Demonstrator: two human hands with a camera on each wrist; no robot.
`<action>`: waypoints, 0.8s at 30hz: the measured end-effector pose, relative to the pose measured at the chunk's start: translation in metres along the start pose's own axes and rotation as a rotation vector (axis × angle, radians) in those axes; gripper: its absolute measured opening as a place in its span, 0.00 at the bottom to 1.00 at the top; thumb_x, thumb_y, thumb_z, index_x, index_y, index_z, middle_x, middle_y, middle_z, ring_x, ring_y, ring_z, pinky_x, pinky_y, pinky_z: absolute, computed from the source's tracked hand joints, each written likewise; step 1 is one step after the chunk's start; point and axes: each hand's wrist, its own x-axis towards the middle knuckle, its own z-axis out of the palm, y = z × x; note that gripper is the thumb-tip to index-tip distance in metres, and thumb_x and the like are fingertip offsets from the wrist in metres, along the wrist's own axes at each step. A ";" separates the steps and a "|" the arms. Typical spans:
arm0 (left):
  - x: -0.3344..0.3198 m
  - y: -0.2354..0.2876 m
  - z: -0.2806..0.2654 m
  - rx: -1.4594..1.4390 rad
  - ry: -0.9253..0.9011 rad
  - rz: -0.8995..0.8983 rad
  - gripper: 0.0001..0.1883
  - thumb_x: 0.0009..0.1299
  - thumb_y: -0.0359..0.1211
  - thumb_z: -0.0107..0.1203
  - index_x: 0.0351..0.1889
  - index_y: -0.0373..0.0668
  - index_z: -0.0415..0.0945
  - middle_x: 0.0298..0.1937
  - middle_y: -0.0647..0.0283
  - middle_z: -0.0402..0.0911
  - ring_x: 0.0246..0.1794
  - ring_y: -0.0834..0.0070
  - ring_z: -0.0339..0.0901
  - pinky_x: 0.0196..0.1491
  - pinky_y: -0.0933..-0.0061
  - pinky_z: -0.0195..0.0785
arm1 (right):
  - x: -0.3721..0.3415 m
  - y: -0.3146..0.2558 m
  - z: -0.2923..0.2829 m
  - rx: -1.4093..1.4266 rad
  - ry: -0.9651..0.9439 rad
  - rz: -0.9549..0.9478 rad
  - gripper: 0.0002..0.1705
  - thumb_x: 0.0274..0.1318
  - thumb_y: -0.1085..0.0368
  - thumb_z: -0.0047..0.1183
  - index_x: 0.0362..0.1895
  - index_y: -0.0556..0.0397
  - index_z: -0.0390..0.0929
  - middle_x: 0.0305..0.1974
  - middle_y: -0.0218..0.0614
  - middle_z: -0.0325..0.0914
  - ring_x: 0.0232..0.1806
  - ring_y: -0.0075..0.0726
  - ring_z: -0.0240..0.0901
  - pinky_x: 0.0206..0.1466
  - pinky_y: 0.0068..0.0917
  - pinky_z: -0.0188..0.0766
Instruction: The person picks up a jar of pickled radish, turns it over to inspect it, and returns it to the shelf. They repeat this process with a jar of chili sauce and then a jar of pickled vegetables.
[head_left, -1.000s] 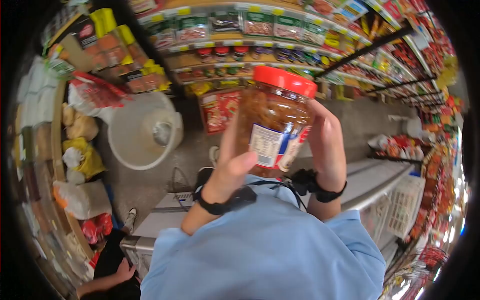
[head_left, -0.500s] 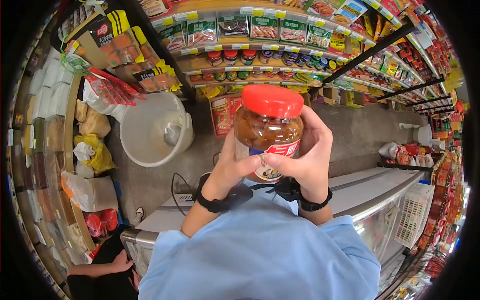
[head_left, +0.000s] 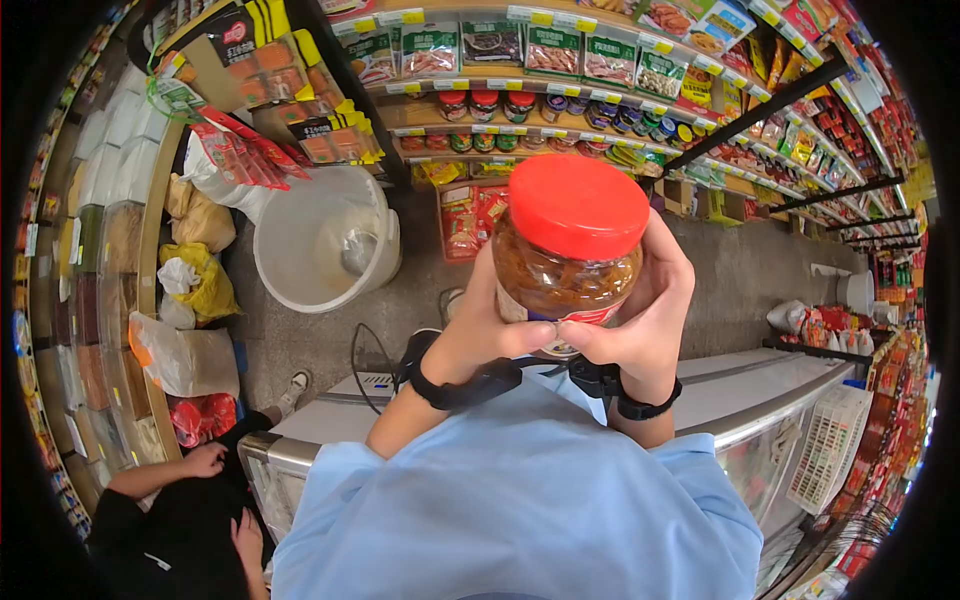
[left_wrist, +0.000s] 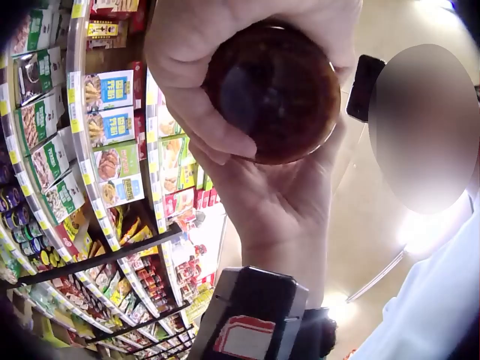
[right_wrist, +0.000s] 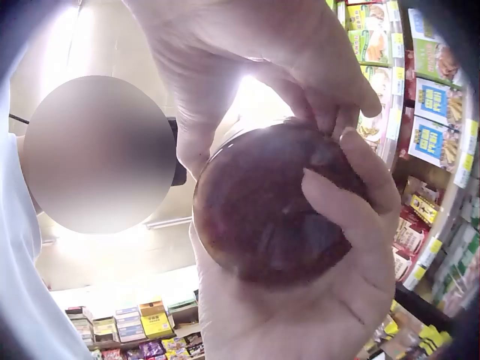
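Observation:
A glass jar [head_left: 565, 268] of brown food with a red lid [head_left: 580, 205] is held in front of the chest, its lid tilted toward the head camera. My left hand [head_left: 492, 318] grips its left side and my right hand [head_left: 652, 312] its right side. Both thumbs meet low on the front, over the label, of which just a strip shows. The left wrist view looks at the jar's dark round base [left_wrist: 274, 94], with fingers curled across its edge. In the right wrist view, fingers of both hands surround the base [right_wrist: 274, 214].
Packaged food fills the shelves [head_left: 560, 85] ahead. A white bucket [head_left: 325, 285] stands on the floor to the left, near bags [head_left: 185, 360]. A freezer case [head_left: 745, 385] extends on the right. A person in black [head_left: 180, 525] sits at lower left.
The jar has been turned, so its barcode label has swung out of view, and then tipped to show more of the lid. My right thumb has come to the front beside the left.

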 end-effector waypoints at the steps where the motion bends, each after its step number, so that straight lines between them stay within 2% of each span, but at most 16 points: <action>1: 0.003 0.004 0.003 0.007 -0.011 0.029 0.53 0.46 0.38 0.66 0.66 0.37 0.43 0.63 0.56 0.57 0.64 0.70 0.55 0.63 0.65 0.50 | 0.000 -0.001 0.000 0.006 0.005 0.007 0.51 0.19 0.60 0.73 0.54 0.67 0.63 0.49 0.43 0.70 0.52 0.36 0.67 0.58 0.32 0.60; 3: 0.009 0.013 0.009 0.014 -0.010 0.133 0.55 0.46 0.39 0.67 0.66 0.35 0.41 0.64 0.54 0.55 0.66 0.68 0.52 0.64 0.65 0.47 | 0.001 -0.003 0.002 -0.023 -0.017 0.021 0.51 0.19 0.60 0.73 0.53 0.67 0.64 0.49 0.41 0.69 0.52 0.35 0.67 0.58 0.31 0.61; 4: 0.008 -0.001 -0.002 0.178 0.034 0.219 0.56 0.46 0.39 0.68 0.67 0.33 0.39 0.64 0.53 0.55 0.66 0.66 0.51 0.65 0.65 0.45 | 0.001 -0.004 0.006 -0.036 0.005 0.043 0.50 0.20 0.58 0.72 0.53 0.67 0.64 0.49 0.41 0.70 0.51 0.35 0.68 0.57 0.31 0.62; 5: 0.009 0.003 0.001 0.117 0.041 0.181 0.57 0.46 0.39 0.68 0.67 0.32 0.39 0.64 0.52 0.55 0.66 0.66 0.51 0.66 0.67 0.43 | 0.003 -0.005 0.008 -0.038 -0.014 0.071 0.50 0.21 0.55 0.72 0.52 0.67 0.65 0.48 0.42 0.70 0.49 0.36 0.70 0.55 0.31 0.64; 7: 0.010 0.012 0.000 0.254 0.057 0.364 0.54 0.49 0.38 0.67 0.67 0.33 0.40 0.64 0.55 0.56 0.66 0.70 0.52 0.65 0.69 0.45 | 0.007 0.002 0.012 -0.054 -0.029 0.034 0.50 0.22 0.53 0.71 0.52 0.68 0.65 0.47 0.42 0.71 0.49 0.36 0.70 0.54 0.31 0.65; 8: 0.008 0.010 -0.003 0.182 0.043 0.324 0.52 0.50 0.35 0.66 0.67 0.34 0.41 0.63 0.56 0.57 0.65 0.71 0.54 0.64 0.69 0.47 | 0.009 0.010 0.009 -0.041 -0.054 0.034 0.50 0.22 0.53 0.72 0.52 0.68 0.64 0.47 0.42 0.71 0.49 0.36 0.70 0.54 0.32 0.65; 9: 0.007 0.017 -0.001 0.095 0.058 0.196 0.57 0.47 0.41 0.67 0.68 0.34 0.38 0.66 0.54 0.51 0.68 0.68 0.47 0.67 0.67 0.40 | 0.013 0.015 0.010 -0.004 -0.092 0.035 0.51 0.23 0.53 0.72 0.53 0.68 0.63 0.47 0.42 0.71 0.50 0.36 0.70 0.54 0.31 0.65; 11: 0.011 0.021 -0.008 0.026 -0.002 0.247 0.58 0.47 0.41 0.67 0.68 0.34 0.37 0.66 0.54 0.51 0.68 0.69 0.47 0.67 0.67 0.40 | 0.019 0.019 0.016 0.028 -0.113 0.044 0.51 0.23 0.54 0.72 0.53 0.68 0.63 0.48 0.43 0.70 0.50 0.36 0.69 0.55 0.31 0.65; 14: 0.007 0.021 -0.012 0.022 0.142 0.297 0.56 0.46 0.40 0.67 0.67 0.35 0.40 0.65 0.54 0.52 0.67 0.69 0.50 0.67 0.66 0.42 | 0.029 0.021 0.024 0.033 -0.172 0.075 0.51 0.23 0.55 0.72 0.53 0.67 0.63 0.49 0.42 0.69 0.50 0.36 0.69 0.55 0.31 0.64; 17: 0.005 0.027 -0.018 0.311 0.247 0.355 0.51 0.49 0.37 0.66 0.66 0.35 0.43 0.62 0.56 0.58 0.63 0.70 0.56 0.64 0.69 0.48 | 0.037 0.013 0.031 0.005 -0.198 0.164 0.51 0.22 0.56 0.72 0.54 0.66 0.63 0.49 0.41 0.69 0.51 0.36 0.68 0.55 0.31 0.64; 19: 0.007 0.018 -0.020 0.225 0.290 0.279 0.51 0.49 0.38 0.65 0.67 0.35 0.42 0.63 0.55 0.57 0.64 0.68 0.55 0.64 0.67 0.48 | 0.045 0.014 0.027 0.033 -0.247 0.195 0.51 0.22 0.58 0.72 0.55 0.64 0.62 0.49 0.39 0.69 0.52 0.34 0.67 0.56 0.31 0.62; 21: 0.020 0.018 -0.023 0.040 0.159 0.267 0.52 0.49 0.38 0.65 0.67 0.35 0.42 0.63 0.55 0.57 0.64 0.68 0.55 0.65 0.66 0.47 | 0.052 0.020 0.018 0.067 -0.278 0.191 0.50 0.22 0.60 0.72 0.55 0.64 0.62 0.50 0.39 0.69 0.53 0.33 0.66 0.57 0.31 0.60; 24: 0.035 0.016 -0.019 0.022 0.126 0.227 0.51 0.49 0.37 0.65 0.67 0.35 0.43 0.63 0.55 0.57 0.64 0.69 0.56 0.64 0.66 0.47 | 0.061 0.020 0.003 0.100 -0.286 0.222 0.50 0.23 0.62 0.72 0.56 0.63 0.61 0.51 0.39 0.68 0.54 0.33 0.65 0.58 0.30 0.59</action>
